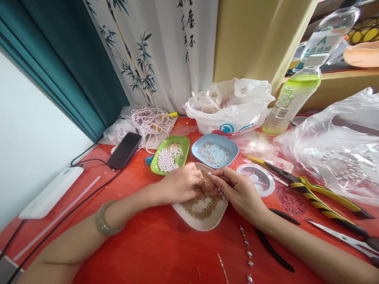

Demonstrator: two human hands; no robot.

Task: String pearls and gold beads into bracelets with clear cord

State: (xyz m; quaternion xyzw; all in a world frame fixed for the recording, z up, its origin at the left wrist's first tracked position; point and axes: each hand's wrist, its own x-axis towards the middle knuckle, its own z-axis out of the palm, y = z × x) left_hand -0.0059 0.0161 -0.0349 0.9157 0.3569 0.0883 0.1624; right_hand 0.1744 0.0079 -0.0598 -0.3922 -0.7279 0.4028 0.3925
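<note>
Over a cream plate (204, 224) of small gold beads (200, 210), my left hand (185, 182) has its fingers bent together near the plate's back left edge; what they hold, if anything, is hidden. My right hand (233, 189) pinches a pearl bead (209, 174) between thumb and fingertips at the plate's right side. More pearl beads show beneath that hand. Behind the hands lie a green dish (185, 146) of white pearl beads (167, 159) and a blue dish (204, 142) of thin metal pins (213, 154). A strand of pearls (246, 246) rests on the red table near my right forearm.
A phone (124, 150), power strip (51, 192) and cables lie left. Heaped bead strings (151, 120), a white plastic bag (231, 114) and a bottle (291, 98) stand behind. A spool (257, 179), yellow-black pliers (319, 197), scissors (340, 236) and a clear bag (334, 146) are right.
</note>
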